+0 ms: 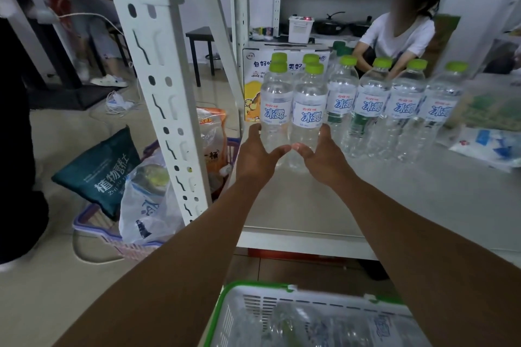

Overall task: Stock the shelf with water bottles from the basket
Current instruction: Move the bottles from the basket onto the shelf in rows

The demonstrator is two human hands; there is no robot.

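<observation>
My left hand (255,156) wraps the left water bottle (276,113), my right hand (322,156) the right water bottle (308,118), at 12 o'clock, thumbs nearly meeting, probably to square them on the shelf (366,205) beside the bottle row (372,110) at 2 o'clock. The basket (282,289) sits at 6 o'clock.

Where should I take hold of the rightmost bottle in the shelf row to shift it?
Grip the rightmost bottle around its labelled middle, coming from the front right. It stands upright with a neighbouring bottle close on its left, while the shelf in front is bare, so fingers should wrap round there.
</observation>
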